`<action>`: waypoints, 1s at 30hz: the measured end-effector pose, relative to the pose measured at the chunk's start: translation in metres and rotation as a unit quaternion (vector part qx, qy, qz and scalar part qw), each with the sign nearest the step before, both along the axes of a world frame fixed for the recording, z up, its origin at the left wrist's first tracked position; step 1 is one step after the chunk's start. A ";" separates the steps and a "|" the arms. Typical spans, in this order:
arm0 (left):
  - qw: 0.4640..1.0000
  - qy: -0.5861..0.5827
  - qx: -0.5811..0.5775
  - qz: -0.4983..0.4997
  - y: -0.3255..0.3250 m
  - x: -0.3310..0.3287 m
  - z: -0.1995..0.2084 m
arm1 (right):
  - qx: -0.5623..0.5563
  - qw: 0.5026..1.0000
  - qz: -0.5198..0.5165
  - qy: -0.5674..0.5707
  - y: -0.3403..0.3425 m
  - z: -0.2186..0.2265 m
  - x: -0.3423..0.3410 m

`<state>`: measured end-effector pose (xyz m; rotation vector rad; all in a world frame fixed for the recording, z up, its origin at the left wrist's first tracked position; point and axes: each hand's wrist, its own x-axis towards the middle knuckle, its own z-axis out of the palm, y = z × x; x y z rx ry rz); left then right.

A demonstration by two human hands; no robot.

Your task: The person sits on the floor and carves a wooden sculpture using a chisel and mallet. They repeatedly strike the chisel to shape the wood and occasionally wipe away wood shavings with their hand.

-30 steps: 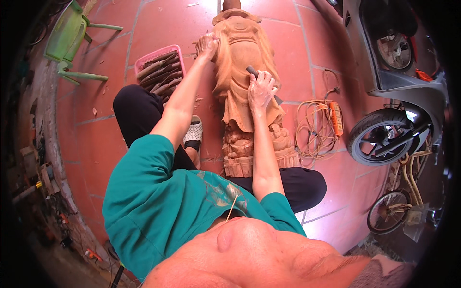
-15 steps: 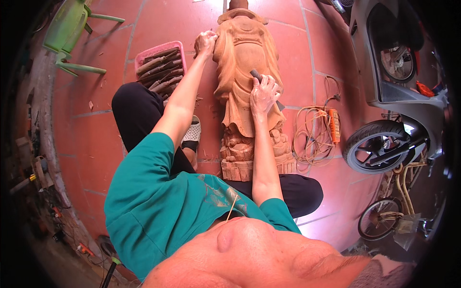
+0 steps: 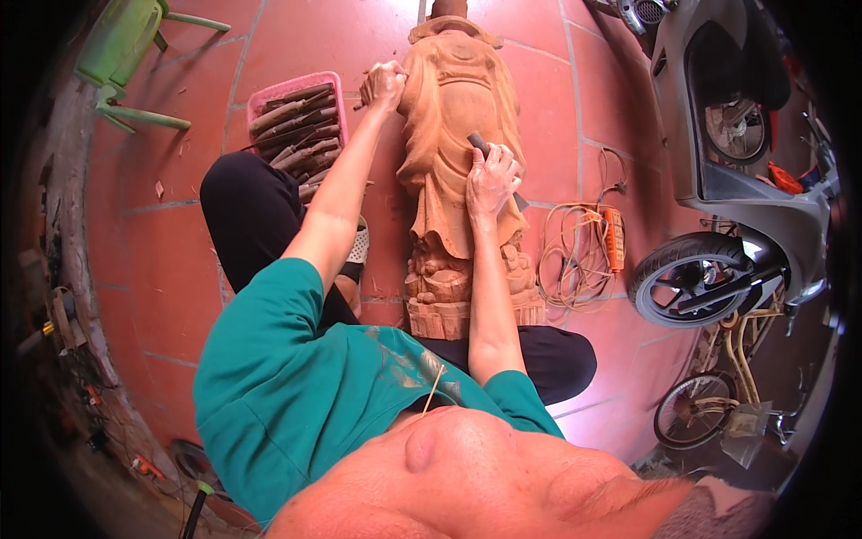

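Observation:
A carved wooden statue (image 3: 469, 112) of a robed figure lies lengthwise on the floor in front of me, its base toward my lap. My left hand (image 3: 384, 85) is a closed fist beside the statue's upper left edge. Thin dark ends of a tool poke out of that fist; its full shape is hidden. My right hand (image 3: 492, 182) rests on the lower robe, fingers wrapped round a dark bar (image 3: 478, 141) that lies slantwise, one end showing above the thumb and a bit of the other beyond the fingers.
A pink basket (image 3: 340, 108) of dark, long-handled tools stands left of the statue. A coiled cord with an orange power strip (image 3: 614, 239) lies to the right. Beyond are a grey scooter (image 3: 709, 269) and a bicycle wheel (image 3: 691, 413). A green chair (image 3: 117, 49) stands far left.
The view has shifted slightly. My left fist has turned a little, and more of the thin tool's end shows at its left side. My right hand stays on the robe with the dark bar.

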<state>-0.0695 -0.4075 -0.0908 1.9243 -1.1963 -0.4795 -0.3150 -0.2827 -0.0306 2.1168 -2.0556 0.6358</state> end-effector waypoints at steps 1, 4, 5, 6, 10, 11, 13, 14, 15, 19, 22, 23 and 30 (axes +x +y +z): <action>1.000 -0.014 0.000 0.001 0.001 0.002 0.001 | 0.001 1.000 0.003 -0.006 0.001 0.001 0.001; 0.999 -0.037 -0.003 -0.002 0.013 0.003 -0.001 | -0.005 1.000 0.006 -0.011 -0.001 0.000 0.004; 0.999 -0.036 -0.002 -0.008 0.018 -0.004 -0.003 | -0.007 1.000 0.000 -0.005 -0.001 -0.001 -0.001; 0.999 -0.036 0.000 -0.016 0.022 -0.011 -0.004 | -0.005 1.000 -0.006 0.003 0.000 -0.002 -0.007; 0.998 -0.057 -0.004 -0.016 0.015 -0.003 0.000 | -0.007 1.000 -0.002 -0.004 -0.001 0.001 0.000; 0.998 -0.065 -0.007 -0.017 0.006 0.000 0.004 | -0.007 1.000 -0.003 -0.006 -0.001 0.000 0.000; 0.996 -0.081 -0.006 -0.020 -0.005 0.003 0.008 | -0.003 1.000 0.001 -0.004 -0.002 0.000 0.002; 0.996 -0.085 -0.005 -0.022 -0.008 0.003 0.009 | 0.001 1.000 0.002 -0.002 -0.002 0.000 0.002; 0.996 -0.089 -0.005 -0.023 -0.008 0.004 0.009 | 0.006 1.000 0.002 -0.010 -0.001 0.000 0.002; 0.996 -0.087 0.000 -0.022 0.027 -0.001 0.000 | 0.009 1.000 0.004 -0.012 0.000 0.001 0.001; 0.996 -0.080 0.008 -0.040 0.049 -0.019 -0.001 | -0.002 1.000 -0.015 0.016 0.000 -0.004 -0.011; 0.996 -0.083 0.008 -0.039 0.051 -0.017 -0.001 | -0.006 1.000 -0.016 0.021 0.000 -0.005 -0.009; 0.993 -0.114 -0.003 -0.030 0.000 0.003 0.009 | -0.006 1.000 -0.001 0.005 -0.002 -0.001 0.003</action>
